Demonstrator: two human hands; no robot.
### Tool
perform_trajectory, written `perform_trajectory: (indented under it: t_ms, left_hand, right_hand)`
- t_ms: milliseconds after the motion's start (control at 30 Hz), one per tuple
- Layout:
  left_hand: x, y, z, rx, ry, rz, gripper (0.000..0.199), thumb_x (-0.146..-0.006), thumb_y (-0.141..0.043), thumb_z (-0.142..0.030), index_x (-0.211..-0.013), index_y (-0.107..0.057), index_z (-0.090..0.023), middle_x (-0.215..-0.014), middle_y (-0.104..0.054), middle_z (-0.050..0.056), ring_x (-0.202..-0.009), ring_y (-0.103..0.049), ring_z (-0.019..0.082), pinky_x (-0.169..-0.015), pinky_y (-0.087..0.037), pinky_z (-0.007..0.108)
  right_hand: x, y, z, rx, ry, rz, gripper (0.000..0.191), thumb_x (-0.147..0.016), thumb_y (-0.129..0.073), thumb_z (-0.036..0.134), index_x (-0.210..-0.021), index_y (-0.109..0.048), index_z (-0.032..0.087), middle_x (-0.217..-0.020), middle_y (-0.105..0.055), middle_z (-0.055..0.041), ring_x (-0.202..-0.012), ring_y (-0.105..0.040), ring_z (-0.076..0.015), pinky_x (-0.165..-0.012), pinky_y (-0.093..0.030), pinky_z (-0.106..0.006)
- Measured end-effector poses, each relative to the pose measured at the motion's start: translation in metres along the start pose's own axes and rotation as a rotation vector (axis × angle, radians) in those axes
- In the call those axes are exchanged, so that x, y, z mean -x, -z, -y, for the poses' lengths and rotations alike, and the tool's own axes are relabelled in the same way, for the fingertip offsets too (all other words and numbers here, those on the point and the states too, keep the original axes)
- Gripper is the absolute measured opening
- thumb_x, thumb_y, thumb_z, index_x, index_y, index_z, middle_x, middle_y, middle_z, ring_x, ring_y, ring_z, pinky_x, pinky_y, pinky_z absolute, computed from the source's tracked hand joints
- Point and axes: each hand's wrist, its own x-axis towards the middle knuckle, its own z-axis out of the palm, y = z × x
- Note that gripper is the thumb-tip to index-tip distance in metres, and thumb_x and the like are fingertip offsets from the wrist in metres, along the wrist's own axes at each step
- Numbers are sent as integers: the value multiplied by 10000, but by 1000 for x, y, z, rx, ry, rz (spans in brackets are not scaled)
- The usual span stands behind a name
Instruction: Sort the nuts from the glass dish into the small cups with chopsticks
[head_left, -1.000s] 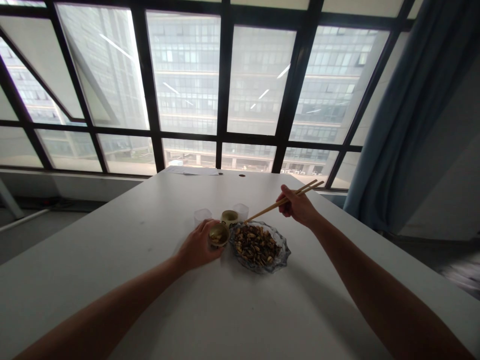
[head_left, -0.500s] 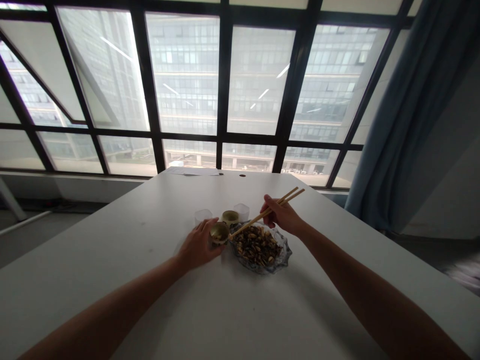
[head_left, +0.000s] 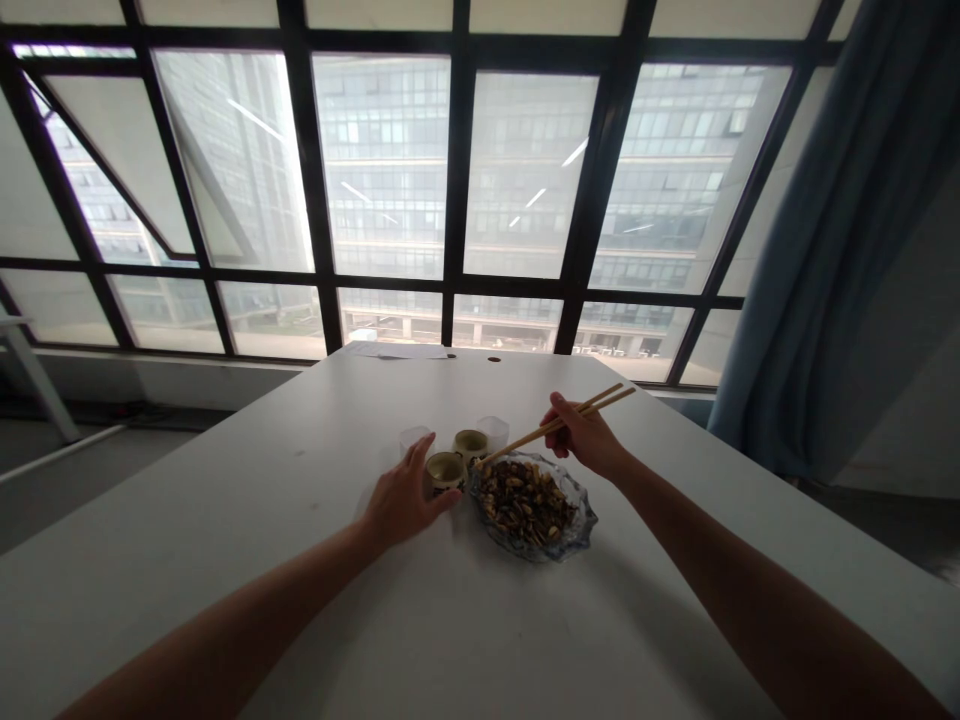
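My right hand (head_left: 581, 435) is closed around a pair of wooden chopsticks (head_left: 540, 432), slanting down to the left. Their tips are at the left rim of a clear glass bowl (head_left: 581, 535) with a wavy edge; whether they pinch anything is too small to tell. Brown and pale pieces like nuts or seeds (head_left: 525, 498) fill the bowl. Left of it stands a small greenish cup (head_left: 447, 466), upright. My left hand (head_left: 405, 502) is beside this cup, thumb and fingers spread around its near left side. Just behind is a second similar cup (head_left: 470, 442).
Two translucent plastic cups (head_left: 493, 432) stand behind, one partly hidden by my left fingers. Papers (head_left: 397, 351) lie at the far end of the white table (head_left: 315, 600). Windows are beyond, and a blue curtain (head_left: 795, 270) hangs at the right.
My left hand has loosened from the near cup, which was tilted and now stands upright. The chopstick tips have moved slightly away from that cup. The camera view has shifted a little.
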Motion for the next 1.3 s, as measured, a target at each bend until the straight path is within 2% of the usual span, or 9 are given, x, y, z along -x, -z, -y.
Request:
perform_trajectory:
  t_ms: [300, 467, 633, 767, 900, 1033, 1200, 1300]
  left_hand:
    - [0, -10, 9, 124, 6, -42, 783, -828, -668, -484, -1468, -329, -188, -1266, -626, 178, -1115, -654, 312, -899, -560, 465]
    - [0, -10, 10, 159, 7, -16, 768, -832, -662, -484, -1463, -337, -190, -1277, -623, 175, -1149, -640, 312, -954, -536, 486]
    - [0, -9, 8, 118, 18, 6, 745, -825, -667, -482, -1440, -370, -186, -1317, -612, 180, -1186, -622, 327, -970, -530, 504]
    - [-1, -4, 5, 46, 0, 16, 689, -827, -664, -485, -1405, -411, -208, -1310, -629, 151, -1166, -637, 325, -947, -547, 483]
    - [-2, 1, 0, 17, -6, 24, 626, -831, -656, -479, -1364, -452, -221, -1306, -635, 131, -1129, -656, 321, -923, -557, 472]
    - [-3, 5, -3, 51, 1, 62, 451, -916, -531, -460, -1301, -502, -226, -1286, -640, 108, -1114, -657, 287, -931, -548, 440]
    - [-4, 6, 1, 137, 0, 62, 393, -994, -351, -439, -1270, -526, -220, -1315, -620, 105, -1177, -623, 248, -995, -515, 407]
    - [-5, 4, 6, 177, 18, 26, 415, -1008, -298, -435, -1253, -549, -212, -1319, -613, 111, -1194, -613, 234, -1021, -505, 399]
  right_hand:
    - [-10, 13, -10, -3, 62, -133, 615, -701, -651, 775, -633, -617, 164, -443, -594, -36, -314, -480, -114, -299, -370, -238]
    - [-11, 14, -15, -17, 72, -178, 607, -712, -648, 769, -641, -613, 166, -454, -598, -33, -318, -480, -110, -304, -371, -238]
    - [-7, 5, -18, -14, 116, -264, 610, -732, -632, 767, -680, -630, 160, -487, -623, -44, -360, -530, -124, -342, -404, -244]
    - [-2, -5, -23, -12, 131, -252, 623, -734, -615, 779, -697, -631, 158, -513, -633, -44, -389, -561, -131, -370, -426, -247]
    - [0, -14, -30, 23, 103, -175, 638, -704, -624, 794, -722, -639, 156, -538, -651, -49, -425, -600, -145, -402, -464, -256]
    - [-1, -18, -35, 32, 84, -118, 654, -656, -659, 800, -725, -654, 149, -552, -664, -48, -448, -624, -149, -424, -487, -252]
    - [-3, -4, -18, 64, 151, -186, 650, -708, -616, 800, -678, -654, 152, -509, -648, -46, -391, -583, -131, -371, -442, -234]
    - [-1, 10, 2, 120, 138, -155, 670, -716, -587, 817, -603, -624, 157, -429, -599, -37, -313, -515, -115, -314, -385, -224]
